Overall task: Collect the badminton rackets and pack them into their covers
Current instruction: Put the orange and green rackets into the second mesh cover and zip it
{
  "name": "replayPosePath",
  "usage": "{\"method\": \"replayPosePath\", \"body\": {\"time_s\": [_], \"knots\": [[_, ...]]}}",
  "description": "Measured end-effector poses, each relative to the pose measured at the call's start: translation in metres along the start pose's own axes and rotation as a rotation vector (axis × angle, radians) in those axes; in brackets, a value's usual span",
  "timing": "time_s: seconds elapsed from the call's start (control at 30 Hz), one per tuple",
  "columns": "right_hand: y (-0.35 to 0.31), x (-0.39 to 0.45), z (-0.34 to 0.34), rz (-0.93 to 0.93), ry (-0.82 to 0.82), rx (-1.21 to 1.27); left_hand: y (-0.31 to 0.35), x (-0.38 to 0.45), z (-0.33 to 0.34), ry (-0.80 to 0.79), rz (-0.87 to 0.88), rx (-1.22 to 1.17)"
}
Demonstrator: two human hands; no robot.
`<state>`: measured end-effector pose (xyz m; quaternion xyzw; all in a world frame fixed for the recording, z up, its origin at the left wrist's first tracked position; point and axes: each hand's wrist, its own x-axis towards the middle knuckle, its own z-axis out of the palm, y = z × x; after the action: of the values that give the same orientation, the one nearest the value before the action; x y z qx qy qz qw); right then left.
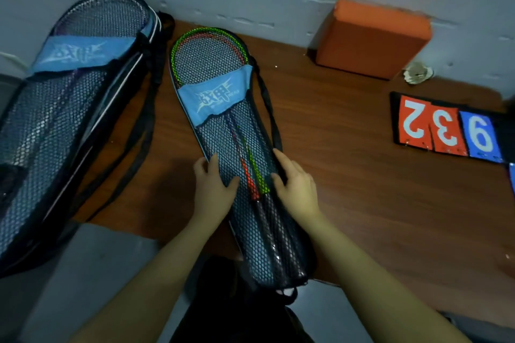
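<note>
A mesh racket cover (220,145) with a blue printed band lies on the brown table (362,203), running from the far middle toward me. Inside it are a green racket (257,172) and a red racket (249,179), their heads at the far end. My left hand (213,189) rests on the cover's left side, fingers spread. My right hand (296,186) grips the cover's right edge by the black strap. A second mesh cover (55,131) with rackets inside lies at the left, partly off the table.
An orange block (373,39) stands against the grey wall at the back right. Beside it lies a white shuttlecock (418,73). A flip scoreboard (446,128) showing red and blue numbers lies at the right. A black strap (139,131) loops between the two covers.
</note>
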<state>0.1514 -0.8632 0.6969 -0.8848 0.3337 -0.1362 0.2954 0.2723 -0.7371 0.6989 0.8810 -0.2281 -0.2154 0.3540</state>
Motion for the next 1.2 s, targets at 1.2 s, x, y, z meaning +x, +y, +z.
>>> {"method": "replayPosePath", "body": {"time_s": [1.2], "knots": [[-0.179,-0.041,0.017,-0.11,0.516,0.2,-0.013,-0.025,-0.186,0.101,0.499,-0.345]]}}
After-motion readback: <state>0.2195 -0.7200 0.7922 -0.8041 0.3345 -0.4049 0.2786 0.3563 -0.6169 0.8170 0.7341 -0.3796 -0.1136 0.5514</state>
